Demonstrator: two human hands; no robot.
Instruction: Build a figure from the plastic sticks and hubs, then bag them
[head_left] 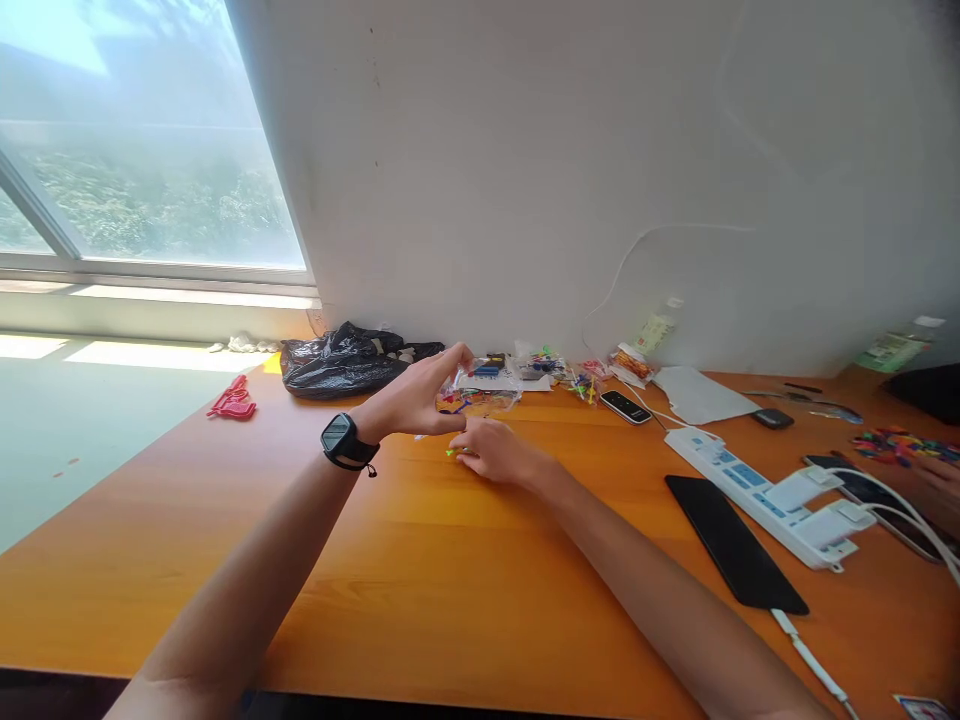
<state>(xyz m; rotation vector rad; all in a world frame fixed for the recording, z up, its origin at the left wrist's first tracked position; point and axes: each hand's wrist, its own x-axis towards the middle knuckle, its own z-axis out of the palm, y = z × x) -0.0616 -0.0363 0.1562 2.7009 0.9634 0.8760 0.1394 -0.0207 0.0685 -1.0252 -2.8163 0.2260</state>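
Observation:
My left hand (420,398), with a black watch on its wrist, is raised over the orange table (420,540) and pinches the edge of a clear plastic bag (487,385) that holds small coloured pieces. My right hand (495,452) rests on the table just below the bag, fingers curled and pinched on a small green piece (452,453). Both hands are near the far middle of the table.
A black plastic bag (345,365) lies at the back left, a red object (234,402) near the left edge. Right of my hands are a remote (625,406), white paper (697,393), a white power strip (765,497), a black phone (735,542). Another person's hand (937,472) is by coloured pieces at far right.

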